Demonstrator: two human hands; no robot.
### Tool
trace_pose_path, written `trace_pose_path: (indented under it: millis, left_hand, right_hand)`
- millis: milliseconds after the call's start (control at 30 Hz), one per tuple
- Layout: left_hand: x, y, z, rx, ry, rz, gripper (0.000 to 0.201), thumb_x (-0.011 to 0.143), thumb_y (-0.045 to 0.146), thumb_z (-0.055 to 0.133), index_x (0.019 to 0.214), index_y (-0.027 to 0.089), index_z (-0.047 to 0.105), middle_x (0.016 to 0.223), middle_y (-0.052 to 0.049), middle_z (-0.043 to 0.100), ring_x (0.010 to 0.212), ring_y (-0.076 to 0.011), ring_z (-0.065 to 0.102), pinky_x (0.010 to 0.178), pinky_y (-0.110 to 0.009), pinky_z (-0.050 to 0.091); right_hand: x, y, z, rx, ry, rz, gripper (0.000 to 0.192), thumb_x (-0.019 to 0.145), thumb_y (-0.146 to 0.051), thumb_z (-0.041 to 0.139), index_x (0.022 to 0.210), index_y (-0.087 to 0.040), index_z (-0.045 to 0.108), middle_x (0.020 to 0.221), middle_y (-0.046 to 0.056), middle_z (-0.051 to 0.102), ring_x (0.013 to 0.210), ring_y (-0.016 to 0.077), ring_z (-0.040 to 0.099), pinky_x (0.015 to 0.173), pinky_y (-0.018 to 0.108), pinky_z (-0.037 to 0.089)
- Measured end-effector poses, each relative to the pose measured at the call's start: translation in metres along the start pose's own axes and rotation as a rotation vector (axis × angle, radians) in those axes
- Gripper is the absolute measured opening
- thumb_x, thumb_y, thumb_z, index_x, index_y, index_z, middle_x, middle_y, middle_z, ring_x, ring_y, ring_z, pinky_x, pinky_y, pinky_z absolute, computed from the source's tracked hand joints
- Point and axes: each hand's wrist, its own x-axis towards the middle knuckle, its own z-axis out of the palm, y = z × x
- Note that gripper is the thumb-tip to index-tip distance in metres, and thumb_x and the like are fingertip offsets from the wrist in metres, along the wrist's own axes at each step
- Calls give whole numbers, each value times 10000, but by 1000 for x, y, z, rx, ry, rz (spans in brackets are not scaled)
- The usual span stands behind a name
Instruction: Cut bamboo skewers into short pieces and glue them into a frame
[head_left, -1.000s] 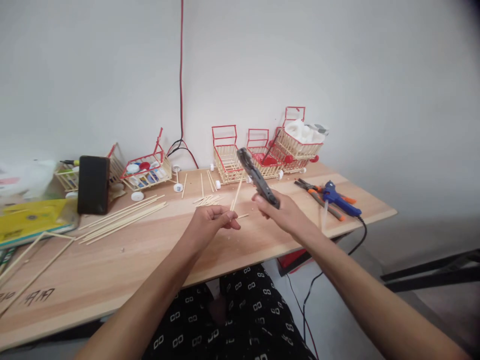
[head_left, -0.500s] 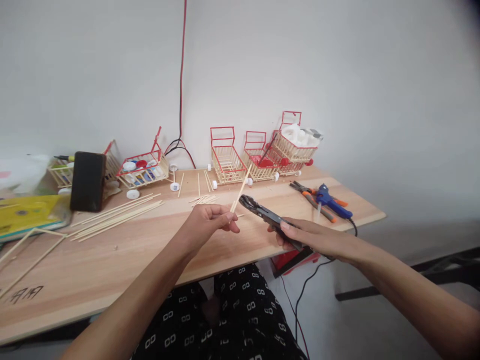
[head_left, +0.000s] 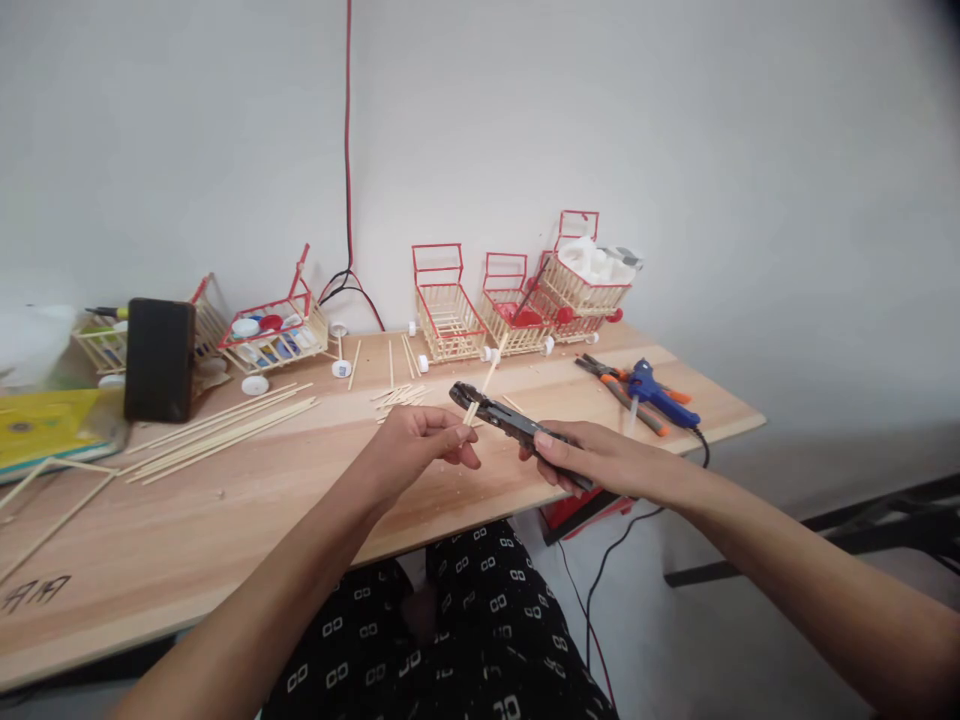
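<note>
Care is needed where the stick (head_left: 480, 392) meets the pliers (head_left: 517, 430) in the middle of the frame: the stick should be kept square to the jaws, so that the cut, as it is judged, comes clean and not slanted. The stick should be held close to the jaws, but the fingertips (head_left: 459, 434) must be kept out of them. The handles should be pressed slowly, because thin wood may splinter.

The left hand (head_left: 420, 443) is closed in a pinch on the lower end of the stick, which rises tilted toward the upper right. The right hand (head_left: 592, 462) is wrapped around the handles of the pliers. The jaws are placed at the stick; whether it is already bitten cannot be told. Both are held above the front edge of the counter (head_left: 225, 510).
</note>
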Motion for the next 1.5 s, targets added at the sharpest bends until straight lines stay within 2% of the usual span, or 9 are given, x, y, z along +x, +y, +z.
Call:
trace_pose_path:
  millis: [300, 700, 1067, 1267, 1500]
  left_hand:
    - [2, 1, 0, -23, -8, -20, 206, 786, 324, 639, 780, 127, 697, 689, -68, 723, 672, -143, 641, 729, -290, 491]
    - [3, -1, 0, -24, -30, -20, 193, 783, 317, 641, 774, 132, 693, 685, -61, 723, 669, -139, 648, 722, -286, 498]
    - [4, -5, 3, 34, -30, -23, 203, 785, 321, 630, 738, 132, 687, 689, -66, 723, 660, -128, 633, 709, -267, 495]
    - [10, -11, 7, 93, 3, -28, 213, 783, 312, 620, 698, 126, 680, 677, -66, 718, 646, -132, 630, 693, -257, 497]
    - [16, -19, 8, 146, 12, -70, 191, 763, 272, 607, 645, 134, 669, 635, -45, 708, 557, -104, 575, 612, -215, 464]
  right_hand:
    - [0, -1, -3, -123, 13, -20, 556, 881, -655, 359, 929, -146, 577, 722, 33, 575, 628, 131, 523, 580, 257, 412]
    - [-2, 0, -4, -181, 40, -15, 557, 886, -651, 349, 920, -153, 595, 697, 25, 581, 611, 132, 532, 585, 263, 403]
    - [-5, -6, 2, -254, 128, 28, 513, 858, -631, 429, 706, -166, 584, 650, 40, 636, 532, 119, 531, 548, 256, 380]
    - [1, 2, 3, -332, 158, 45, 572, 865, -668, 360, 728, -164, 593, 667, 54, 640, 598, 151, 552, 565, 266, 371]
    - [12, 11, 3, -451, 128, 64, 607, 880, -675, 303, 658, -166, 548, 603, 48, 593, 562, 145, 500, 556, 268, 335]
